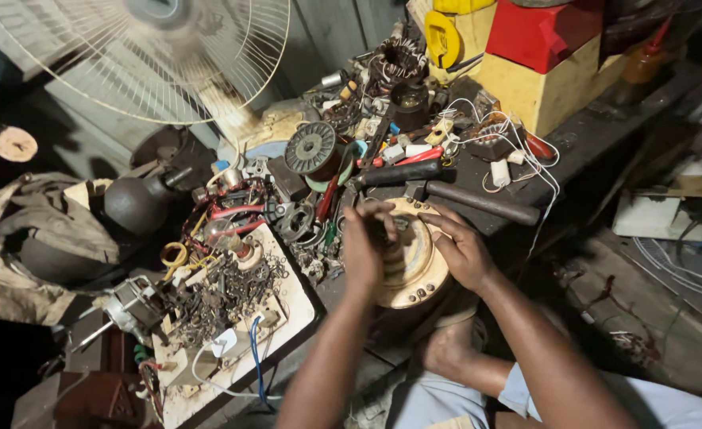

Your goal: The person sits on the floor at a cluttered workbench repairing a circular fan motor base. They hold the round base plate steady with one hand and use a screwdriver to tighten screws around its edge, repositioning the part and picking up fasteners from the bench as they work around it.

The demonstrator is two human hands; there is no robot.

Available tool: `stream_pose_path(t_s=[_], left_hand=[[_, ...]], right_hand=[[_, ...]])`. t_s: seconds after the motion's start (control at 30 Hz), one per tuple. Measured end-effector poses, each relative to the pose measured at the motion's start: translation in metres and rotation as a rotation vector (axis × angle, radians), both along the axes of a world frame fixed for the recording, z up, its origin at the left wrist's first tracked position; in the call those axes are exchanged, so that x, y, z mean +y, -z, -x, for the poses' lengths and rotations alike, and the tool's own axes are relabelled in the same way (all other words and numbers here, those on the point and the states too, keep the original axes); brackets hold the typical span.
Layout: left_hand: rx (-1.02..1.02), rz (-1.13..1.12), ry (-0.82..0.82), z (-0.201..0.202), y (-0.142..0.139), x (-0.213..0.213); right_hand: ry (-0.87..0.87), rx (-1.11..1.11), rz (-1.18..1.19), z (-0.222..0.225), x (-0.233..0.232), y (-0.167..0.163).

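Centrally, round cream motor housing point(411, 262), bolt-studded rim

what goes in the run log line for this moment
left hand gripping motor casing | right hand on its rim | hammer behind

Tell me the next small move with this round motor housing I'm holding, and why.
Probably keep the right hand steadying the round cream motor housing while the left hand works at its centre: the left fingers are already curled there, and the housing is propped on edge.
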State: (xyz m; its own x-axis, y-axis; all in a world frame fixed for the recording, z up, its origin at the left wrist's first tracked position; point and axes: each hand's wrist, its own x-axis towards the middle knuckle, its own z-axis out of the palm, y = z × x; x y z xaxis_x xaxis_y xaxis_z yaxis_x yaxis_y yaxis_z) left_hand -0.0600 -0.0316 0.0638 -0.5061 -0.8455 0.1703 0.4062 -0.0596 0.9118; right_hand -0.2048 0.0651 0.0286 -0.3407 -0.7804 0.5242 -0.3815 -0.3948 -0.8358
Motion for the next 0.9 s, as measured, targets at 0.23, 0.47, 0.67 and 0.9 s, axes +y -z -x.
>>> stream_pose_path(t_s=[0.23, 0.47, 0.67, 0.9], left_hand=[[-0.123, 0.040, 0.065, 0.005, 0.002, -0.008], [0.075, -0.038, 0.444, -0.007, -0.012, -0.027], [0.014, 0.056, -0.093, 0.003, 0.015, 0.023], [-0.216, -0.263, 0.388, -0.008, -0.003, -0.022]], right_hand=[[-0.018, 0.006, -0.001, 0.001, -0.001, 0.002], [-0.019, -0.019, 0.010, 0.001, -0.001, 0.003], [-0.016, 0.001, 0.002, 0.004, -0.005, 0.012], [0.015, -0.003, -0.015, 0.006, -0.005, 0.017]])
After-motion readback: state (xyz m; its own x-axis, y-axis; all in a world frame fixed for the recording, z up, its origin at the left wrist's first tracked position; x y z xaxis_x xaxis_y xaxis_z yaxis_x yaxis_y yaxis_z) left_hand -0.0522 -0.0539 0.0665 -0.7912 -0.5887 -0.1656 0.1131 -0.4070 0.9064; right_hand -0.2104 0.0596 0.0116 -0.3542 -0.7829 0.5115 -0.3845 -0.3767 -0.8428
